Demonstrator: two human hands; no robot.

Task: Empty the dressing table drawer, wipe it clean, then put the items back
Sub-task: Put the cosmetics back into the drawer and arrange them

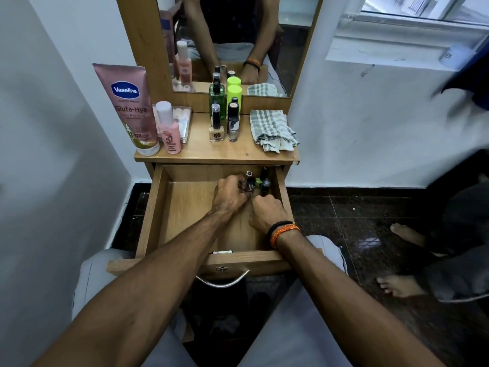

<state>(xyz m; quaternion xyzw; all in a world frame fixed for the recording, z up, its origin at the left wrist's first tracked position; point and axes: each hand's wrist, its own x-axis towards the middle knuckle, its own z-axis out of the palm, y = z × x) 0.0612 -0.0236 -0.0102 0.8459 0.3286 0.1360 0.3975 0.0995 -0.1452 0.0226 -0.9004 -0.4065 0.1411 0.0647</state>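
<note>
Your left hand [229, 197] is curled around a small dark bottle [250, 183] at the back right corner of the drawer [156, 207], fingers wrapped round its body. Your right hand [267, 213] is clenched just beside it, knuckles up; whether it holds anything I cannot tell. A few more small dark bottles [264, 181] with rounded caps stand huddled in that same corner, just beyond both hands. The drawer is pale wood-grain board, pulled fully out, its smooth floor bare along the left side and front edge, with a curved metal handle [222, 283] on its face. On the table top [198, 152] above, a soft pink tube [127, 107] and a pink bottle [169, 128] stand at the left edge, glass bottles [225, 117] cluster mid-back, and a crumpled checked cloth [272, 129] lies at the right edge.
</note>
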